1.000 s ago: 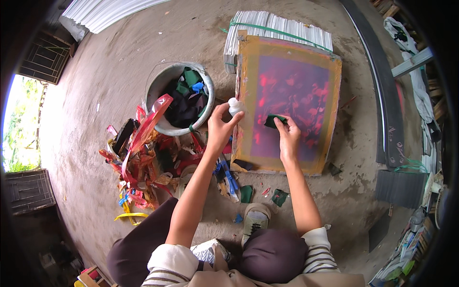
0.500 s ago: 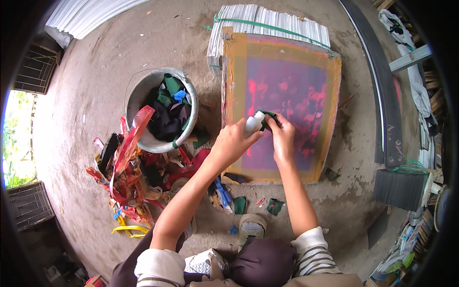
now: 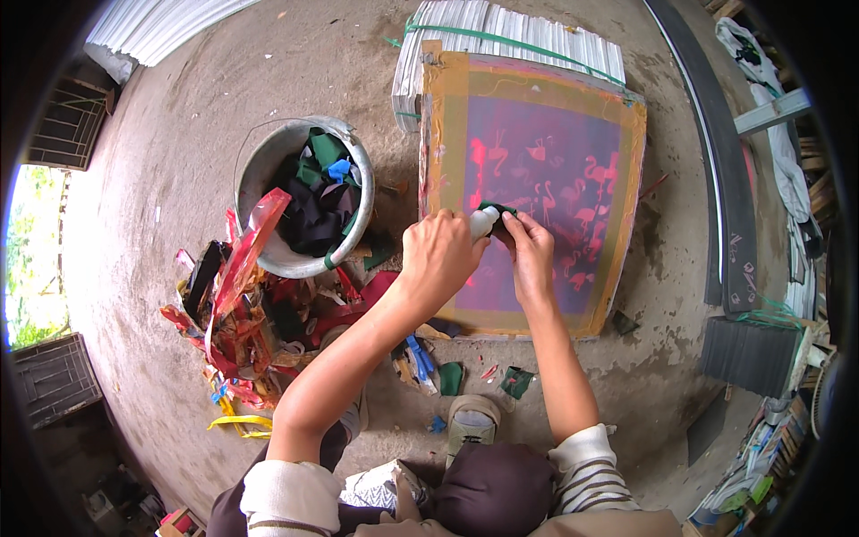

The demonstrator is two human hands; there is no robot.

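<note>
My left hand [image 3: 437,258] is closed round a small white squeeze bottle [image 3: 484,220], which is tilted with its cap end toward my right hand. Pinched in the fingers of my right hand [image 3: 530,253] is a piece of dark green cloth [image 3: 498,208], right at the bottle's cap end. Both hands are above a screen-printing frame [image 3: 546,121] with purple mesh, pink flamingo shapes and a brown taped border. My fingers hide part of the bottle and cloth.
A metal bucket [image 3: 365,192] of dark and green cloth scraps stands at left, beside a heap of red plastic strips [image 3: 234,327]. Behind the frame lies a bundle of white sheets [image 3: 501,27] with a green strap. Green scraps [image 3: 452,378] lie near my shoe [image 3: 472,421].
My left hand has turned over more, its back now upward, and the bottle leans further toward the cloth. The whole view has shifted slightly.
</note>
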